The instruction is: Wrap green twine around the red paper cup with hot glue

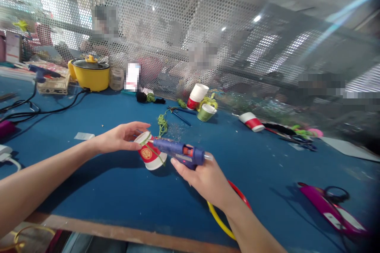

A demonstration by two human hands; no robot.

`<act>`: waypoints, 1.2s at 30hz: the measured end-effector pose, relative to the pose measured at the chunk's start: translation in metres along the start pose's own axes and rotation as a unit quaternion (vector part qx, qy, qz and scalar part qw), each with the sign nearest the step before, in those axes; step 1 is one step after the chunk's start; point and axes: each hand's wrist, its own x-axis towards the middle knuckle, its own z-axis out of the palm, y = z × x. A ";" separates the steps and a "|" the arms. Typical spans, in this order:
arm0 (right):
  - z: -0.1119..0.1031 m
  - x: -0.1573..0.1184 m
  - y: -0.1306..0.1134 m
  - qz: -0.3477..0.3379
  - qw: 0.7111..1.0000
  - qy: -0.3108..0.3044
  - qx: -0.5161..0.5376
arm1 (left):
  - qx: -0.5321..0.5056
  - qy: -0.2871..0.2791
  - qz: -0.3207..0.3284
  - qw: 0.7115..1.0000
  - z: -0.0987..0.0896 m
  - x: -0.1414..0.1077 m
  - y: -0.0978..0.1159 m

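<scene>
In my right hand (204, 178) is a blue hot glue gun (170, 148), a clear glue stick poking out of its back end. Its nozzle points left and meets, or nearly meets, the upper part of a red and white paper cup (151, 158). My left hand (126, 136) grips that cup near its upper end, thumb in front and fingers behind. The cup stands tilted on the table, with a strand of green yarn (156, 153) across its side. Behind it lies a loose tangle of green yarn (162, 124).
Farther back on the blue table (118, 197) are stacked paper cups (197, 95), a green-wrapped cup (207, 112) and scissors (181, 116). A yellow electric pot (90, 75) stands back left. A lying cup (251, 121) and a magenta device (332, 209) are at right. Perforated panels (166, 27) border the back.
</scene>
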 end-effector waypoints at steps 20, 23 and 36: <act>-0.004 0.001 0.001 0.042 0.999 -0.013 0.024 | -0.023 -0.021 0.024 0.999 -0.002 0.000 -0.004; -0.004 -0.001 0.000 0.037 0.999 -0.018 0.030 | -0.029 -0.025 0.025 0.999 -0.003 0.000 -0.003; -0.004 0.003 0.005 0.042 0.999 -0.010 0.031 | -0.056 -0.034 0.029 0.997 -0.002 0.000 -0.003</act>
